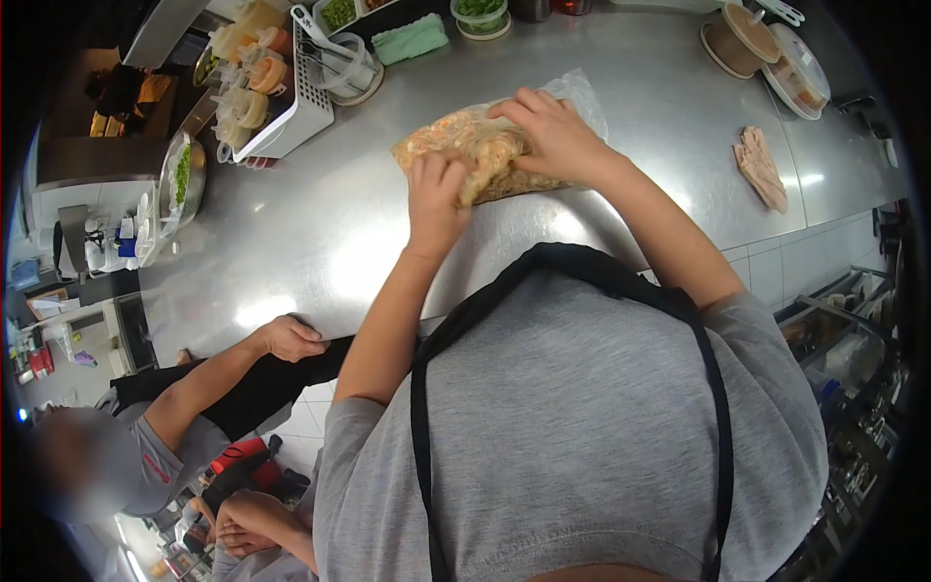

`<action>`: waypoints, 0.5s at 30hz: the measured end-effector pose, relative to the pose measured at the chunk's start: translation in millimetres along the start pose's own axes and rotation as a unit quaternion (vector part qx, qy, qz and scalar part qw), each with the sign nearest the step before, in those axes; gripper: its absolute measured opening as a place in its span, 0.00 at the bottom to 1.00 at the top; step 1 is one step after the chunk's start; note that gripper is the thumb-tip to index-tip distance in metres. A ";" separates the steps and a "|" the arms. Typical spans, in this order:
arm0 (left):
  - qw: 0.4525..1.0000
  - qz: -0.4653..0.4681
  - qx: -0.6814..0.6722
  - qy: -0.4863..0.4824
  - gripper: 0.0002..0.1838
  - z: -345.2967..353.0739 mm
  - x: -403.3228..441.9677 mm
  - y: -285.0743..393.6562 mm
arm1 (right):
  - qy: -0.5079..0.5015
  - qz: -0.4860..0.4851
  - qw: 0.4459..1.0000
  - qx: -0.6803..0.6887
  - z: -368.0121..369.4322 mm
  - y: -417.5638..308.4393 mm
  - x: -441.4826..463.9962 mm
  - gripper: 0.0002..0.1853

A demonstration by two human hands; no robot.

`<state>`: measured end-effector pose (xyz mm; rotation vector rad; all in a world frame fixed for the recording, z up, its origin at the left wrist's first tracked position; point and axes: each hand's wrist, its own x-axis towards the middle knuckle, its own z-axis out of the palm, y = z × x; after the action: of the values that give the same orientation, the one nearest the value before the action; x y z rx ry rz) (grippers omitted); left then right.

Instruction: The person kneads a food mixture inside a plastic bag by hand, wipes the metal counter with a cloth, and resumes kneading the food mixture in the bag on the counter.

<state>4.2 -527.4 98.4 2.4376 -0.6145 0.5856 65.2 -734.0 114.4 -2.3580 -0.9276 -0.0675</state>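
Observation:
A clear plastic bag [436,131] filled with a yellowish, orange-flecked food mixture lies on the steel table [320,209]. My left hand [438,199] grips the near side of the bag, its fingers curled into the plastic. On the right part of the bag, my right hand [551,136] has its fingers bent over the filling and presses into it. The bag's empty end [582,94] sticks out beyond my right hand.
Squeeze bottles fill a white basket [305,121] at the upper left, beside a container of utensils [347,70] and a green cloth [410,39]. A bowl of greens [179,184] stands left. Gloves [760,170] lie right. A co-worker's hand [293,339] rests at the table edge.

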 end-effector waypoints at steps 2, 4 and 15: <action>0.998 0.032 0.046 0.042 0.14 8.3 -15.4 5.9 | 0.017 0.005 0.997 -0.070 -16.9 -22.7 -6.6 0.27; 0.997 0.027 0.056 0.054 0.14 16.3 -23.6 12.6 | -0.193 0.233 0.948 0.099 -32.0 -40.7 -11.5 0.29; 0.987 -0.032 -0.147 -0.064 0.25 -3.3 -52.0 22.2 | -0.004 0.166 0.977 0.137 13.3 -23.1 -25.8 0.36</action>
<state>-50.2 -526.6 82.6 2.2170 -0.6238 0.2903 28.9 -728.9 108.8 -2.2194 -0.4994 0.1917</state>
